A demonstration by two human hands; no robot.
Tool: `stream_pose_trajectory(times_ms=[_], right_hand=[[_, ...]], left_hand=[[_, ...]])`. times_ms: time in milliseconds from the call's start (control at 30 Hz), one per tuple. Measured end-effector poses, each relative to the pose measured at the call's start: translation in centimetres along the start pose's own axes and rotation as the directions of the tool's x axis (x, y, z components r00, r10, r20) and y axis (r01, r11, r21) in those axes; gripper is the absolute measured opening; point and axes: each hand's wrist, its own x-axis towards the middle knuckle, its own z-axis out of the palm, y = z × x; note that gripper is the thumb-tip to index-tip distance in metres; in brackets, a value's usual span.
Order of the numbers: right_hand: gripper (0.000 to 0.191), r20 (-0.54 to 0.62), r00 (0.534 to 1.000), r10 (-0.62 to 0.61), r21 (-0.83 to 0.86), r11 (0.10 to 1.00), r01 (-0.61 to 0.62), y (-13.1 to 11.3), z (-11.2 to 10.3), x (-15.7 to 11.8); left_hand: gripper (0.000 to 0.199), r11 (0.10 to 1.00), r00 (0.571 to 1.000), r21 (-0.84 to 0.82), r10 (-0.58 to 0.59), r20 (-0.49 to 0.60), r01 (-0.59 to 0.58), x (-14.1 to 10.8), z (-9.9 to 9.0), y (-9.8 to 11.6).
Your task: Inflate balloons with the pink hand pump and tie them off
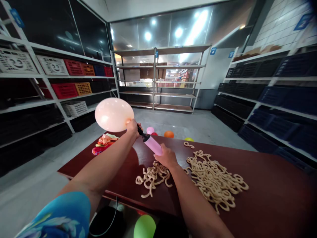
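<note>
A large pale pink balloon (114, 114) is inflated at the tip of a pink and black hand pump (153, 144). My left hand (133, 128) is closed around the balloon's neck and the black nozzle end of the pump. My right hand (166, 156) is closed on the lower end of the pump's pink barrel. Below the pump, a small heap of beige curled pieces (155, 177) lies on the dark red table (267, 185). A larger pile of the same beige pieces (213, 178) lies to the right of my right forearm.
Uninflated balloons (105, 142) lie at the table's left. Orange (169, 134), pink (150, 130) and yellow balloons are on the floor beyond it. A green balloon (145, 226) and a black bucket (107, 222) are below the near edge. Shelves with crates (74, 67) stand around.
</note>
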Motion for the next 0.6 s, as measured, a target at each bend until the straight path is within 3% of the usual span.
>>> stream_pose_trajectory(times_ms=[167, 300, 433, 600], right_hand=[[0.039, -0.012, 1.000, 0.011, 0.032, 0.999, -0.010, 0.0, -0.3, 0.2], [0.038, -0.004, 1.000, 0.026, 0.041, 0.999, -0.026, -0.1, -0.2, 0.3], [0.037, 0.024, 0.999, 0.031, 0.006, 0.999, -0.031, -0.2, 0.0, 0.1], [0.036, 0.061, 0.998, 0.016, -0.023, 1.000, -0.015, -0.4, 0.0, -0.2]], left_hand=[[0.018, 0.974, 0.980, 0.114, 0.198, -0.015, -0.195, 1.0, 1.1, 6.2], [0.021, 0.968, 0.974, 0.111, 0.223, 0.030, -0.225, 1.2, 1.4, 9.3], [0.022, 0.960, 0.969, 0.133, 0.248, 0.006, -0.247, 1.2, 0.8, 8.3], [0.024, 0.974, 0.982, 0.144, 0.183, -0.040, -0.176, 0.7, -0.6, 2.8]])
